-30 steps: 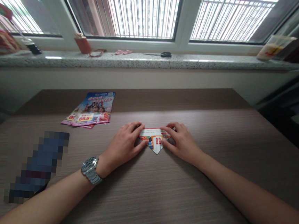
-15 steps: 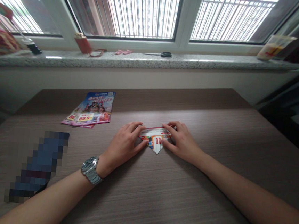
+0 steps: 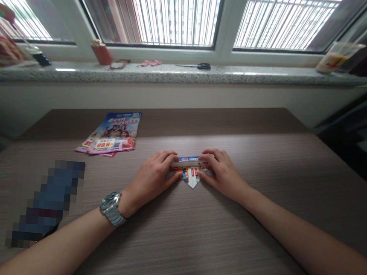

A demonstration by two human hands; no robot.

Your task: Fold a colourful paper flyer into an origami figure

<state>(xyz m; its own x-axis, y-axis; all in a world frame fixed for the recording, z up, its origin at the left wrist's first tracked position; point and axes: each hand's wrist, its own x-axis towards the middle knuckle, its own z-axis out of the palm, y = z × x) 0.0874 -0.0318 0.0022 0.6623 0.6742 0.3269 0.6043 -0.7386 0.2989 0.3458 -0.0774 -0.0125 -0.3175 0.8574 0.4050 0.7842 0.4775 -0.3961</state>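
A small folded paper with colourful print lies on the brown table, its pointed end toward me. Along its far edge a strip with a blue band and white part is turned over. My left hand grips the paper's left side between thumb and fingers, a metal watch on that wrist. On the right side my right hand pinches the paper in the same way. The fingertips cover both side corners.
Printed flyers lie in a stack at the back left. A blurred dark blue object is near my left forearm. On the stone windowsill are scissors, a red container, a plastic cup and pink pieces.
The paper's far edge now shows a blue printed band where white paper with a red edge was. Both hands have barely moved and still hold the sides.
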